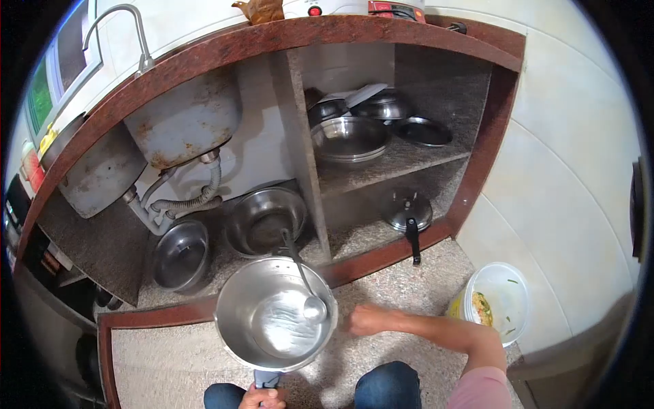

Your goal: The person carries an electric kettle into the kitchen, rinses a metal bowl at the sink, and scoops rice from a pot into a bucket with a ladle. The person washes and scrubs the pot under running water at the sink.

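Note:
My left hand (262,397) is wrapped round the grey handle of a large steel pot (262,307) at the bottom centre. A ladle (314,310) rests inside the pot, its dark handle leaning over the far rim. Just right of the pot is my right hand (366,320), its fingers curled; whether it holds anything is hidden. Beyond the pot, a steel basin (238,225) and an oval basin (178,255) stand under the sink. A pressure cooker lid (407,211) with a black handle lies on the lower right compartment's floor.
Steel plates (351,136) and pans are on the upper shelf (402,172). A white bucket (514,300) with food scraps stands at the right wall. Sink pipes (187,199) hang at the left. The cabinet's red stone edge (368,268) runs in front.

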Action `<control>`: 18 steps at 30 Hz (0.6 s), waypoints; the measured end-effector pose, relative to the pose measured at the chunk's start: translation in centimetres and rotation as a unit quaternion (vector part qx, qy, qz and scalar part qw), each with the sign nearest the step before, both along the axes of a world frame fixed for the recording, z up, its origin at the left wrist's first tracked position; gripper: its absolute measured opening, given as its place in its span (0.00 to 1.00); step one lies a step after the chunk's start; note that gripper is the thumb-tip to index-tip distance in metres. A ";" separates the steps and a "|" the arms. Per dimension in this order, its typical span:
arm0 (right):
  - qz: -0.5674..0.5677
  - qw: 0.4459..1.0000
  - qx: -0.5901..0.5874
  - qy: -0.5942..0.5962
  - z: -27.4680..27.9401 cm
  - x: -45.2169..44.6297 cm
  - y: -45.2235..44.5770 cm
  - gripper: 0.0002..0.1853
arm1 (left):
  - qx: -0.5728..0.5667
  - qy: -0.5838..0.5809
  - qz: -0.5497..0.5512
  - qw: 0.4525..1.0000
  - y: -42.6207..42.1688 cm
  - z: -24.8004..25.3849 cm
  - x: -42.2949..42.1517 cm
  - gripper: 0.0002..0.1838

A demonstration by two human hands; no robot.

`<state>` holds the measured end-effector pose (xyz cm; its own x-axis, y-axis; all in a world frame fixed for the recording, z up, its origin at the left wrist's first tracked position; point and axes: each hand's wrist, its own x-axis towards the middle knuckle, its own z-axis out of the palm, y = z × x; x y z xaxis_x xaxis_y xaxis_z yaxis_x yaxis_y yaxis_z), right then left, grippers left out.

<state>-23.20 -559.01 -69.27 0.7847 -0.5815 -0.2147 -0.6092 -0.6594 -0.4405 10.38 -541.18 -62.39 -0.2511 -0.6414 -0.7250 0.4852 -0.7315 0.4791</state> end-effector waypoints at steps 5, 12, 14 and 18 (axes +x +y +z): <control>0.100 0.989 0.111 0.002 1.8 2.7 5.2 0.15 | -0.033 0.026 -0.046 0.998 -1.7 0.4 3.0 0.14; 0.131 0.975 0.043 -0.173 1.4 6.1 10.2 0.10 | -0.083 0.163 0.013 0.983 -3.2 1.3 4.7 0.27; 0.119 0.981 0.018 -0.155 1.5 6.1 10.2 0.10 | -0.095 0.163 0.029 0.982 -3.2 1.4 5.1 0.27; 0.118 0.975 0.018 -0.187 1.5 6.4 10.3 0.12 | -0.102 0.172 0.049 0.979 -3.2 1.2 5.0 0.29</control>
